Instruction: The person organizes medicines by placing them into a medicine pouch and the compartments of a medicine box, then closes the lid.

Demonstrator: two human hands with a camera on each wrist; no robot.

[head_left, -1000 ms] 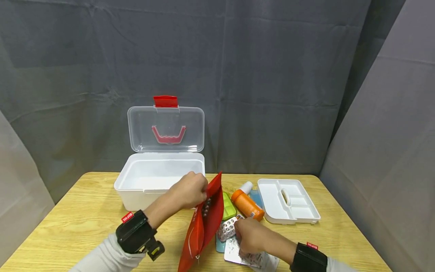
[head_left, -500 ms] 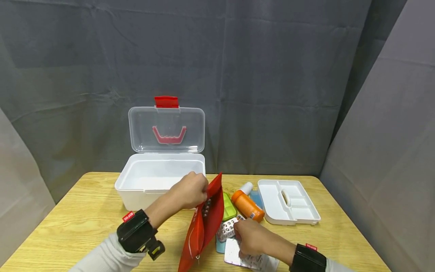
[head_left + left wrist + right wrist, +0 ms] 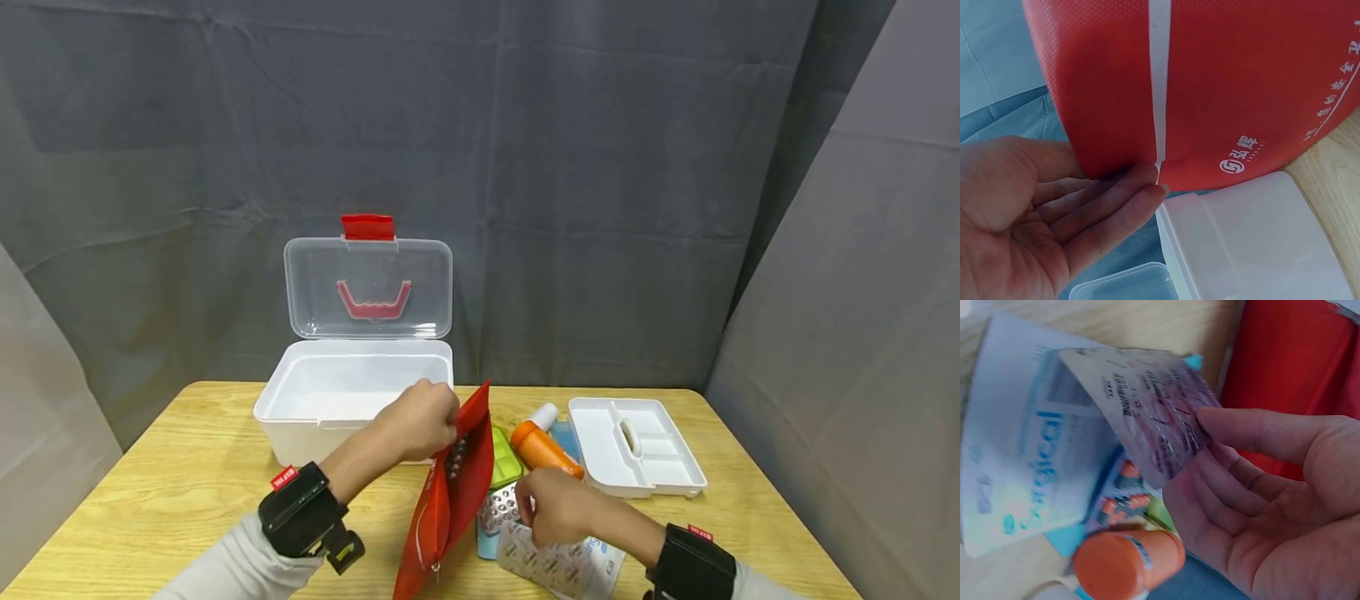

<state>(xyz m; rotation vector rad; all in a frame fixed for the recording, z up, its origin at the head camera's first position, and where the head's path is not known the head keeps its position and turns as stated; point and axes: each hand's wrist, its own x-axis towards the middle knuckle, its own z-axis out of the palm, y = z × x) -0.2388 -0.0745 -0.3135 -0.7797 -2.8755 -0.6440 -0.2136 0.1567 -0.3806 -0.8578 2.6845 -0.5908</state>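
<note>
The table (image 3: 180, 492) bears an open white box (image 3: 296, 439) near its back edge. Nearer the front edge, the left hand (image 3: 422, 418) pinches a red zippered pouch (image 3: 435, 521). A divided white tray (image 3: 606, 440) lies by the back right corner. Frontward, the right hand (image 3: 561, 507) pinches a foil blister pack (image 3: 1154, 412).

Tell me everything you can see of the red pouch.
The red pouch looks like soft, finely textured fabric, with a silvery zipper pull, a white band and white lettering outside. Its mouth gapes, and what looks like a blister pack shows inside. It hangs tilted in front of the white box, toward the right, its far end raised where the left hand pinches an edge. Its near end runs to the picture's bottom edge; whether it touches the table is unclear.
</note>
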